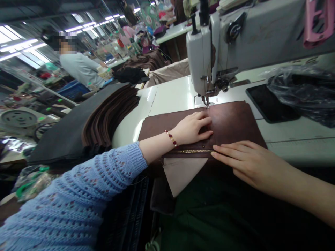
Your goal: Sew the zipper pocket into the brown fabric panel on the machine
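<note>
1. Your left hand [190,128] lies flat, fingers together, not gripping: keep pressing the brown panel [233,122] just above the brass zipper [192,151].
2. Your right hand [248,162], also flat, touches the zipper's end: keep the panel smooth.
3. The panel lies on the bench [290,150], its far edge at the presser foot [207,101].

My left grip, a bare open hand [192,128], lies palm down with its fingers a bit bent. My right grip, a bare flat hand [251,164], lies palm down just beside it, fingers close together. My left arm [78,195] has a blue knit sleeve. My right arm [295,184] is bare.
</note>
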`<state>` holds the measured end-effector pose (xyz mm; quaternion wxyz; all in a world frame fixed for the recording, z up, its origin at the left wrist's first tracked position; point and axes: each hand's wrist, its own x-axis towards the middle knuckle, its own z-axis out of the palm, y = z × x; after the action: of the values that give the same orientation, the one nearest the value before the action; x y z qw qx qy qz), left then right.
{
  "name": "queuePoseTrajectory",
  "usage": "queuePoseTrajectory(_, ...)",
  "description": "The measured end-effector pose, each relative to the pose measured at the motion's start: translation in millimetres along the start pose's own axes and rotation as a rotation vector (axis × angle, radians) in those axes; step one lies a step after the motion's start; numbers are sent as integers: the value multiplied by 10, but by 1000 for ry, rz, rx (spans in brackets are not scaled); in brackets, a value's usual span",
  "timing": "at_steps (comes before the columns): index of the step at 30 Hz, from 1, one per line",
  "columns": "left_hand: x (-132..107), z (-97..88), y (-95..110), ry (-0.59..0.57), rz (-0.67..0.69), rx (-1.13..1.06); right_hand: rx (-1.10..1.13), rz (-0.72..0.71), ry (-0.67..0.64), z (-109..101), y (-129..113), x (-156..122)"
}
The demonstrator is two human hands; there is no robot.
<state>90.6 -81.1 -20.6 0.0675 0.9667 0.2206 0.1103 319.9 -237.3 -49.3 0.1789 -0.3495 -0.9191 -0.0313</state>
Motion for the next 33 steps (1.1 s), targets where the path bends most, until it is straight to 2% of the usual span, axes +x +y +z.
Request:
queuePoseTrajectory(6, -60, 49, -14, 6, -140, -51, -5, -9, 7, -3, 12, -5)
queuePoseTrajectory(13, -30, 32, -87, -22, -179, -22, -13, -15, 18, -9, 13, -4)
queuePoseTrajectory(18, -37, 41, -91, 16, -111, -8, -18, -14, 7, -8, 6, -14)
queuePoseTrajectory(24, -120, 59, -2, 61, 26, -59, -51, -27, -24, -3, 30, -21)
queuePoseTrajectory(27, -173, 35, 40, 23, 86, -76, -59, -38, -28, -11, 31, -16)
queuePoseTrajectory(33, -285, -83, 74, -142, 142, -31, -45, -31, -48, -13, 34, -30)
